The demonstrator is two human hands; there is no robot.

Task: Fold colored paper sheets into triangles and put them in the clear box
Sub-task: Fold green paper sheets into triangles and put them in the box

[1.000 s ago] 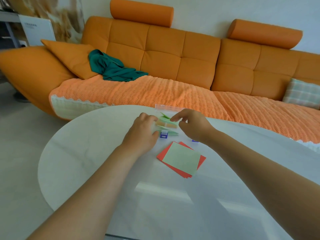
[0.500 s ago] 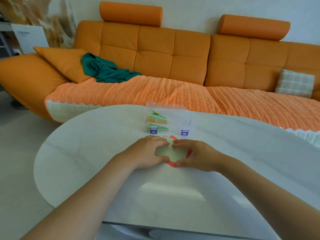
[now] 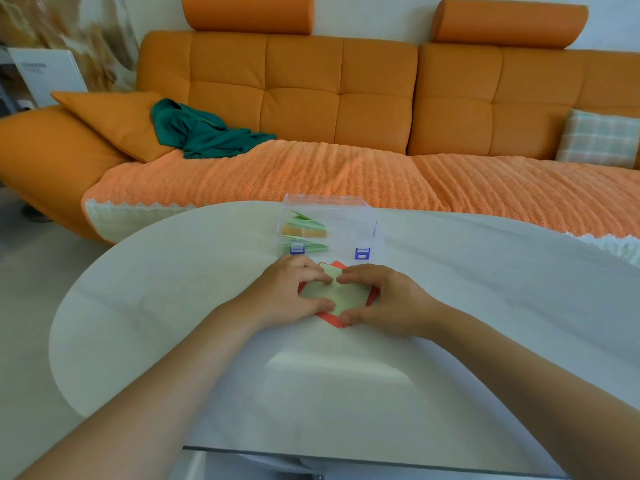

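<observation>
An orange sofa [image 3: 339, 98] spans the background. A dark green cloth [image 3: 204, 133] lies on its left seat and a plaid cushion [image 3: 599, 138] at its right end.

The white oval tabletop [image 3: 173, 306] stands in front of the sofa.

The clear box [image 3: 346, 216] stands at the far edge of the tabletop, long axis left to right, parallel to the sofa front. Its left part contains folded green and orange triangles [image 3: 304, 223], laid flat with their tips pointing right.

The left hand [image 3: 287, 292] and right hand [image 3: 384, 299] meet just in front of the box. In each grip the forefinger and thumb are curved and spread apart, tips on the paper. Whether either grip presses or pinches the paper cannot be determined.

The red sheets [image 3: 329, 318] lie flat between the hands. The pale green sheet [image 3: 341, 292] lies on top of them, set corner-wise. One diagonal runs from the person toward the box, so its far corner points at the box.

Two blue latches [image 3: 362, 253] sit on the front of the box.
</observation>
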